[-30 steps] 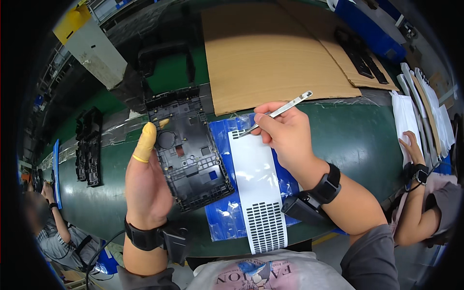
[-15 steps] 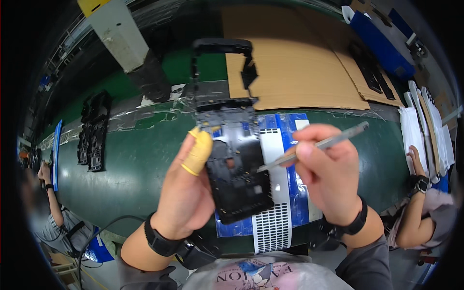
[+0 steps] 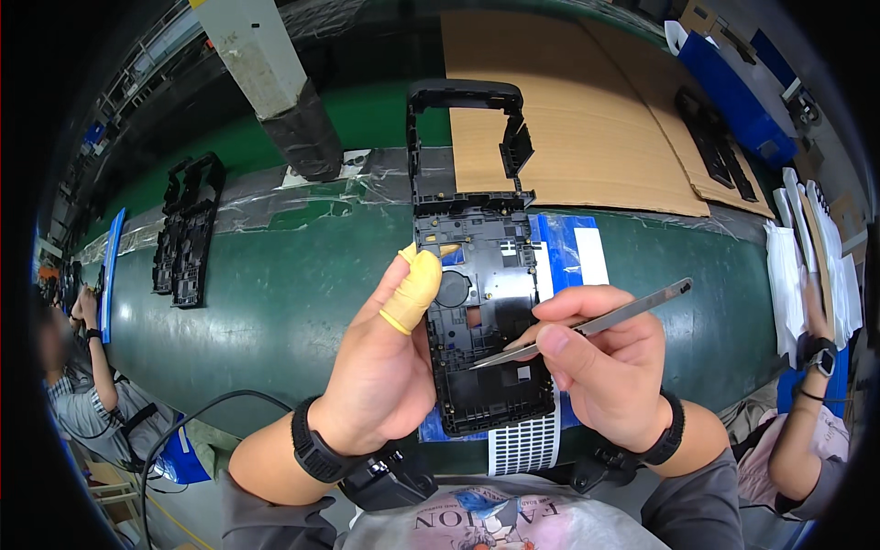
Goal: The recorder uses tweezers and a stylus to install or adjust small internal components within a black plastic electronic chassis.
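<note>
My left hand (image 3: 387, 367) grips the left edge of a black plastic housing (image 3: 490, 335), its thumb covered by a yellow finger cot (image 3: 414, 293). The housing has an open frame at its far end and is tilted over the table. In my right hand (image 3: 600, 367) is a pair of metal tweezers (image 3: 610, 319), pinched between thumb and fingers. Their tips touch or hover just over the lower part of the housing; I cannot tell which. Beneath the housing lies a white sheet with rows of small black stickers (image 3: 524, 449), on a blue backing (image 3: 573, 247).
More black housings (image 3: 188, 234) lie at the left on the green table (image 3: 302, 266). Cardboard sheets (image 3: 568, 119) cover the far side, with black parts (image 3: 713, 151) on them. A grey post (image 3: 261, 73) rises at the far left. Co-workers sit on both sides, near white packets (image 3: 807, 266).
My right hand and the tweezers have come down and nearer, the tips now lower on the housing. The housing appears farther right in view. The co-worker's hand at the right has shifted.
</note>
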Motion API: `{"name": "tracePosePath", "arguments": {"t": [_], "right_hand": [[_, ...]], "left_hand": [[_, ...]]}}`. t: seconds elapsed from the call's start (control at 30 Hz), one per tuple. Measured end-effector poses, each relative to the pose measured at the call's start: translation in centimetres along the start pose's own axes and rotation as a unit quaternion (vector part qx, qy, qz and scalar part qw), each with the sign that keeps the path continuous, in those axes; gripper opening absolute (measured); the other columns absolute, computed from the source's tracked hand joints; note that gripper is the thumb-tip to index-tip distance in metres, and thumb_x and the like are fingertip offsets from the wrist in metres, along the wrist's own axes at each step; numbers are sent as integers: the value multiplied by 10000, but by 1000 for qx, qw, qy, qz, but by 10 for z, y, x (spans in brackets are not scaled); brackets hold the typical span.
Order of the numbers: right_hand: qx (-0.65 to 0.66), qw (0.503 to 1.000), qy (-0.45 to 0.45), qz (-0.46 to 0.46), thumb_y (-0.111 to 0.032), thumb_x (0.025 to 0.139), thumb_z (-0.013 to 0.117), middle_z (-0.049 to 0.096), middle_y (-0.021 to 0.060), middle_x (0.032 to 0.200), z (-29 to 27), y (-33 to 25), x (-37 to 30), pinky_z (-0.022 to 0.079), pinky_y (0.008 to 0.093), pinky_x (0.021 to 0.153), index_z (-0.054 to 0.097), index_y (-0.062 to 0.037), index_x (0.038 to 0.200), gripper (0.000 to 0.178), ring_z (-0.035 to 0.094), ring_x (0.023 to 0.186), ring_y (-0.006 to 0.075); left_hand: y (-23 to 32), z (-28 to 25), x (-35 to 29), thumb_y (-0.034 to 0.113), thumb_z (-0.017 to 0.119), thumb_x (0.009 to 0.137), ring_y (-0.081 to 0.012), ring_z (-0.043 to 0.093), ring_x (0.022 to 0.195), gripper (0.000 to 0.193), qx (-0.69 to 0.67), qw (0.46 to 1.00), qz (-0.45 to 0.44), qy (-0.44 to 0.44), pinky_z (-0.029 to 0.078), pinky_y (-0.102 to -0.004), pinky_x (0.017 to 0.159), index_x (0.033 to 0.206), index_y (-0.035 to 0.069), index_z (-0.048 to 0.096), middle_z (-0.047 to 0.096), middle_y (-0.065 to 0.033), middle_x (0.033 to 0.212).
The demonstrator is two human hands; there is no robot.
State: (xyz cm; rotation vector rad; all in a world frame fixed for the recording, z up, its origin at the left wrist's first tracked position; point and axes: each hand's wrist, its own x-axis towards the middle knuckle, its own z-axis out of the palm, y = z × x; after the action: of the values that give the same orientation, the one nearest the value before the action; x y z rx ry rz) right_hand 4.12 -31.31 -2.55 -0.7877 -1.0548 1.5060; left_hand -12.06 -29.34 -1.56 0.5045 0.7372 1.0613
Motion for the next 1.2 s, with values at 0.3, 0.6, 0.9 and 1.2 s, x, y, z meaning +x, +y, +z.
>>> {"name": "tracePosePath", "arguments": {"t": [0.3, 0.6, 0.9, 1.2], "right_hand": [[-11, 1000, -9, -7, 24, 774, 535, 568, 78, 842, -1, 3, 0, 447, 195, 643, 526, 43, 948, 175, 558, 743, 100], [-62, 998, 5, -15, 12, 761, 545, 582, 74, 727, -3, -6, 3, 403, 177, 506, 535, 38, 930, 172, 507, 566, 60], [-13, 988, 148, -33, 3, 735, 561, 547, 56, 647, -47, 25, 70, 381, 170, 438, 540, 40, 849, 122, 500, 500, 77], [-25, 987, 158, -18, 26, 728, 538, 554, 82, 654, -45, 35, 74, 375, 173, 433, 528, 48, 856, 130, 499, 507, 80]], "left_hand": [[-1, -2, -1, 388, 405, 850, -178, 506, 931, 435, 14, 1000, 12, 6, 438, -325, 791, 1134, 59, 407, 502, -88, 1063], [6, 6, -7, -206, 455, 541, -163, 448, 971, 851, 77, 993, 53, -70, 397, -263, 801, 1283, 101, 175, 386, -61, 1164], [29, -5, 7, -7, 584, 627, -248, 433, 1065, 681, 71, 975, 205, -45, 349, -375, 908, 1226, 18, 261, 395, -130, 1190], [29, -10, 8, 228, 393, 854, -234, 470, 1019, 410, -12, 985, 170, 1, 385, -365, 866, 1187, -6, 348, 438, -130, 1172]]}}
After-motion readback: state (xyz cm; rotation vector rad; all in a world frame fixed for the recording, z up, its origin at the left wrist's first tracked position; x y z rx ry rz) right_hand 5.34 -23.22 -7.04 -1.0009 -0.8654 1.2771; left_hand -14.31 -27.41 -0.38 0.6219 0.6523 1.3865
